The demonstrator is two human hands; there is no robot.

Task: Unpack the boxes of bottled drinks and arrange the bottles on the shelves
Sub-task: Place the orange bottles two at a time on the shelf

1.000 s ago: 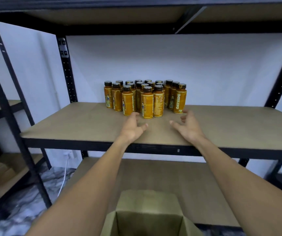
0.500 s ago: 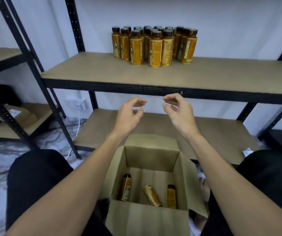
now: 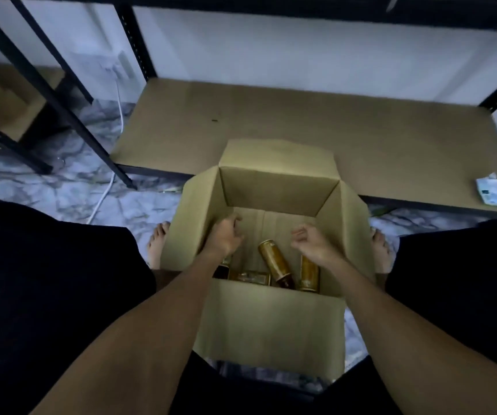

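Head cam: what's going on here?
A person crouches over an open cardboard box on the floor, in front of a low shelf. The left hand and the right hand are both inside the box, fingers loosely curled, holding nothing. Below them a few amber bottles are left at the near side of the box, at least one tilted over. None has been picked up yet. A small white packet lies at the shelf's right end.

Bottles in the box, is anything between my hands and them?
Nothing visible. The flaps of the box are open, and the left hand and right hand hover over the bottles, holding nothing.
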